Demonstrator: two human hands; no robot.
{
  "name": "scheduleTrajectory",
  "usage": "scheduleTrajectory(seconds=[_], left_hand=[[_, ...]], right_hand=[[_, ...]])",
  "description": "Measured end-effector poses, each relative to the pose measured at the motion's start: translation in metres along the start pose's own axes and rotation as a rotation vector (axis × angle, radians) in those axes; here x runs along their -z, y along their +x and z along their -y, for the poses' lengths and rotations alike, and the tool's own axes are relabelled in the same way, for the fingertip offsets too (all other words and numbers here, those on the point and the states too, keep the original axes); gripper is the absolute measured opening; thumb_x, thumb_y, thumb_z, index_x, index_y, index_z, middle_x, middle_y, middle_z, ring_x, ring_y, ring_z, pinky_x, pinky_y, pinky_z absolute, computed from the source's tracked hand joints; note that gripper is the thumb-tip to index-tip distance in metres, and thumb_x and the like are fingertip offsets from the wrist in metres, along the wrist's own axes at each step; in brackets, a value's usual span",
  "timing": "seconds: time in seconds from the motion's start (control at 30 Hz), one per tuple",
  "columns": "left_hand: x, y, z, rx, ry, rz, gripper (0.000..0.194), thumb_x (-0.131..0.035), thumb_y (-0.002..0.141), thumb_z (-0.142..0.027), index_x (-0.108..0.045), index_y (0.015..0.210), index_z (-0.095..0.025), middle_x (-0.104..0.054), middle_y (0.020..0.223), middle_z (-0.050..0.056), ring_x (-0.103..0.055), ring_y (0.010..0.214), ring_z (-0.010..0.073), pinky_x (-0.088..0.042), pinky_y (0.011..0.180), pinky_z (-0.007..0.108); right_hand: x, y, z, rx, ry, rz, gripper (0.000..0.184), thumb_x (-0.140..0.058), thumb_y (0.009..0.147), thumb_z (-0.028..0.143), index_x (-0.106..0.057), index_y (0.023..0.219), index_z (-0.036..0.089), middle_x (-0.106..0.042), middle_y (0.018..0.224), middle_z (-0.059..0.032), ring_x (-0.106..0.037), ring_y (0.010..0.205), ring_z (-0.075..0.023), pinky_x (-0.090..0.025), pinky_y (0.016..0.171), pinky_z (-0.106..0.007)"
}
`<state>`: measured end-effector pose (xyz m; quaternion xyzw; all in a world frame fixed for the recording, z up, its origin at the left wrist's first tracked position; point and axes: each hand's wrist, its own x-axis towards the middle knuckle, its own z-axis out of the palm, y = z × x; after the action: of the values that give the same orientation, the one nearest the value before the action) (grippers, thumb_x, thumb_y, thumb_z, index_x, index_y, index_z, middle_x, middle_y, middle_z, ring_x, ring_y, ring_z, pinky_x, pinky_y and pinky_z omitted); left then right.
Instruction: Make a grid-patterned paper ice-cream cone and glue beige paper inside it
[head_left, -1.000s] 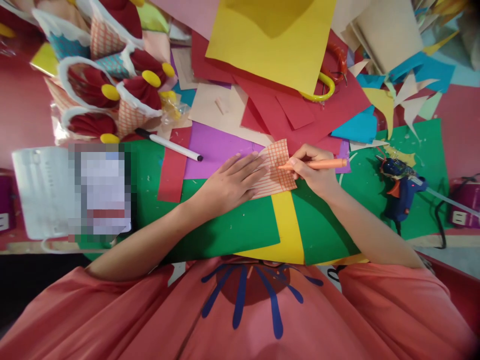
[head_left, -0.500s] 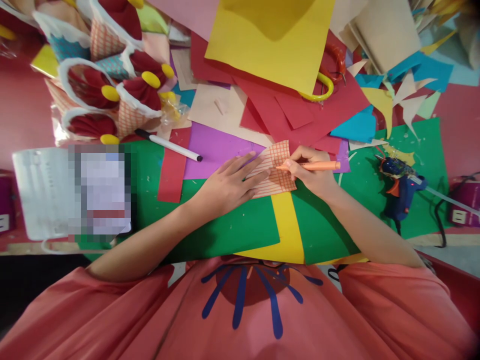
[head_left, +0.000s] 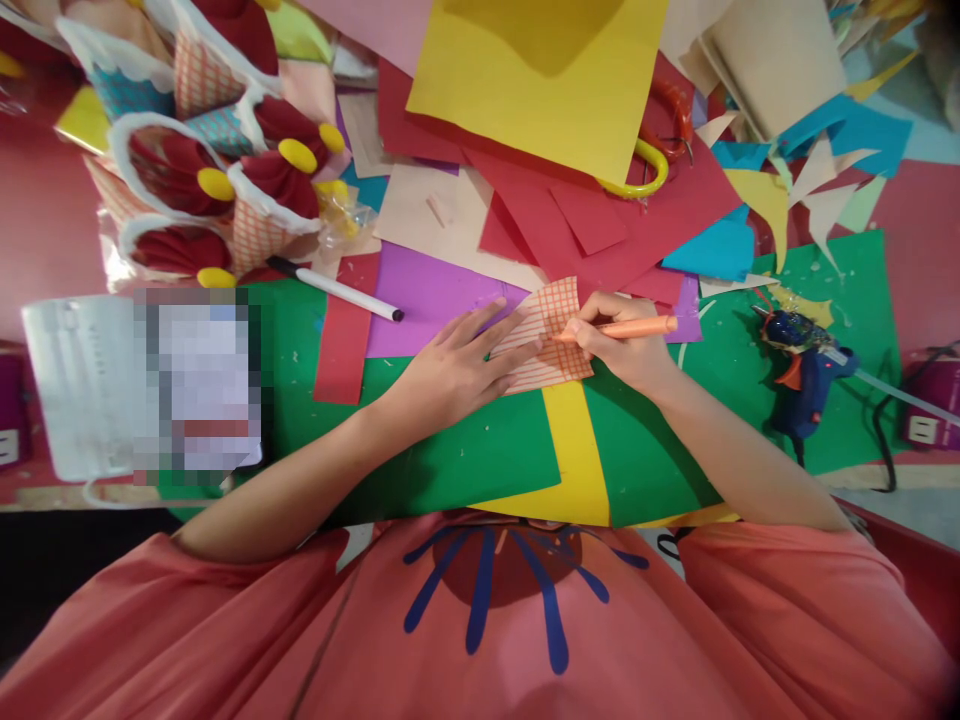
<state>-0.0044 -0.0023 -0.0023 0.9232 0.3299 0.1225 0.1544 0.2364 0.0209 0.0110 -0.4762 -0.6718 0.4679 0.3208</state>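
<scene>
1. Sheet with orange lines (head_left: 564,305) lies between the two hands, over the edge of a purple sheet (head_left: 427,300) and a yellow strip (head_left: 577,440).
2. Left hand (head_left: 465,360) rests flat on its left part, fingers spread; right hand (head_left: 619,345) pinches an orange marker (head_left: 645,327), tip at the gridded side. The hands are near each other, seemingly not touching.
3. The sheet looks thin, light and bendable; it would probably slide or crease easily, so flat pressure suits it better than a hard pinch. A margin or corner away from the lines seems the safest hold, in case ink smears.
4. The marker seems light, stiff and smooth, best held low on the barrel.
5. Red sheets (head_left: 600,245) crowd the far side; a white marker (head_left: 349,290) lies leftward, and a glue gun (head_left: 810,385) well apart rightward.
6. Flattest room is the green sheet (head_left: 450,440) between the forearms, though the yellow strip's edges might snag.
</scene>
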Motion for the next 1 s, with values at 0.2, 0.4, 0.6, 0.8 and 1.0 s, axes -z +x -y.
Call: scheduleTrajectory(seconds=[0.2, 0.4, 0.6, 0.8, 1.0], left_hand=[[-0.0007, 0.0008, 0.0006, 0.02, 0.045, 0.001, 0.047, -0.047, 0.096, -0.026, -0.044, 0.143, -0.027, -0.042, 0.151, 0.013, -0.041, 0.139, 0.0331, -0.043, 0.108, 0.054], [0.0009, 0.0021, 0.0006, 0.022, 0.081, -0.004, 0.045, -0.047, 0.095, -0.025, -0.046, 0.141, -0.024, -0.043, 0.15, 0.016, -0.043, 0.137, 0.0353, -0.045, 0.106, 0.053], [0.0014, 0.002, 0.0001, 0.029, 0.078, 0.007, 0.043, -0.046, 0.096, -0.026, -0.048, 0.14, -0.025, -0.042, 0.151, 0.016, -0.042, 0.138, 0.035, -0.044, 0.106, 0.054], [-0.0012, 0.0011, 0.0012, 0.026, 0.066, -0.008, 0.044, -0.046, 0.096, -0.025, -0.047, 0.14, -0.025, -0.042, 0.151, 0.016, -0.04, 0.139, 0.0354, -0.043, 0.106, 0.055], [0.0004, 0.0015, 0.0007, 0.025, 0.07, 0.013, 0.045, -0.045, 0.097, -0.031, -0.045, 0.142, -0.024, -0.04, 0.152, 0.017, -0.04, 0.139, 0.0363, -0.043, 0.107, 0.055]], right_hand=[[-0.0003, -0.0005, 0.0004, -0.045, 0.048, -0.03, 0.03, -0.062, 0.083, 0.036, -0.052, 0.061, 0.019, -0.051, 0.049, 0.005, -0.044, 0.045, -0.0073, -0.032, 0.046, -0.024], [-0.0018, -0.0016, 0.0011, -0.037, 0.032, -0.037, 0.027, -0.061, 0.084, 0.037, -0.054, 0.066, 0.019, -0.053, 0.052, 0.0044, -0.047, 0.048, -0.0082, -0.034, 0.048, -0.023], [-0.0009, 0.0, 0.001, 0.031, -0.026, -0.022, 0.025, -0.06, 0.085, 0.035, -0.056, 0.067, 0.018, -0.056, 0.057, 0.0035, -0.047, 0.05, -0.0076, -0.034, 0.05, -0.023], [0.0005, -0.0002, -0.0012, -0.041, 0.006, 0.059, 0.028, -0.062, 0.079, 0.036, -0.055, 0.059, 0.018, -0.051, 0.049, 0.0043, -0.04, 0.046, -0.0071, -0.027, 0.043, -0.022], [0.0, -0.0006, -0.0003, 0.002, -0.033, -0.018, 0.027, -0.059, 0.081, 0.034, -0.054, 0.06, 0.017, -0.052, 0.052, 0.0041, -0.041, 0.048, -0.0064, -0.03, 0.048, -0.022]])
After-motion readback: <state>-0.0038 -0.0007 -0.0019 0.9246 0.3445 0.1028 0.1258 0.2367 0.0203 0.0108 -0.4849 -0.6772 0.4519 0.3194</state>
